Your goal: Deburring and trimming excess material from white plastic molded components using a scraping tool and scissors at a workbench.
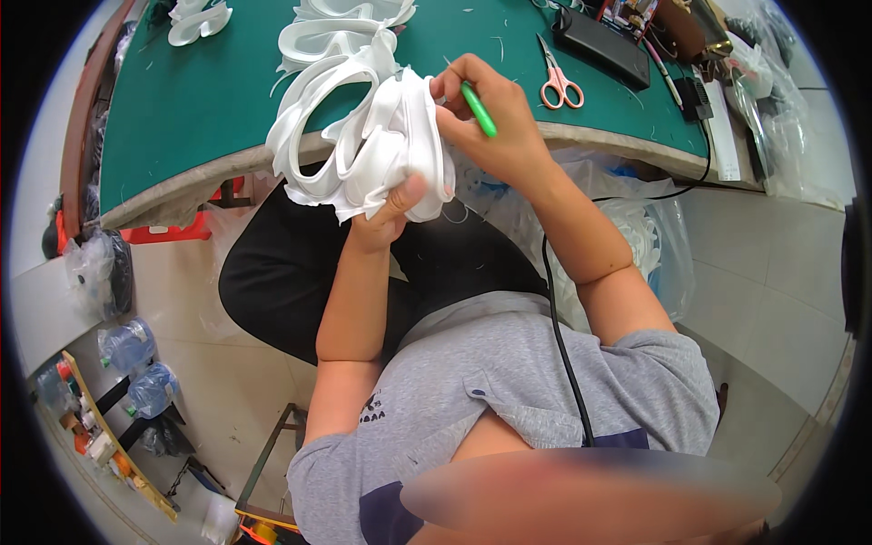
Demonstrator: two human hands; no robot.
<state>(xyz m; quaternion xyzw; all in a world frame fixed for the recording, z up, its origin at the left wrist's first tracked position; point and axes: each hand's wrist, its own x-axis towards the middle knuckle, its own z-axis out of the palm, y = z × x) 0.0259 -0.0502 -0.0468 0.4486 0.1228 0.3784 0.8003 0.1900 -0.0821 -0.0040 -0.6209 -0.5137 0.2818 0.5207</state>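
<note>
My left hand [389, 216] closes its thumb over the lower end of a white padded piece [400, 136], shaped like an eye mask or goggle frame, held up at the table's near edge. My right hand [495, 113] is pinched around a slim green-handled tool [478, 109]; its working end is hard to make out. The right fingertips touch the upper right edge of the white piece. Similar white pieces [331, 41] run back from it over the tabletop, overlapping in a row. Whether they are joined cannot be seen.
The green tabletop [200, 109] bears pink-handled scissors [556, 77], a black box [601, 47], a pen [663, 73] and another white piece [200, 23]. A black cable [556, 309] hangs over my right side. Under the table sits a clear plastic bag [668, 236] of white pieces.
</note>
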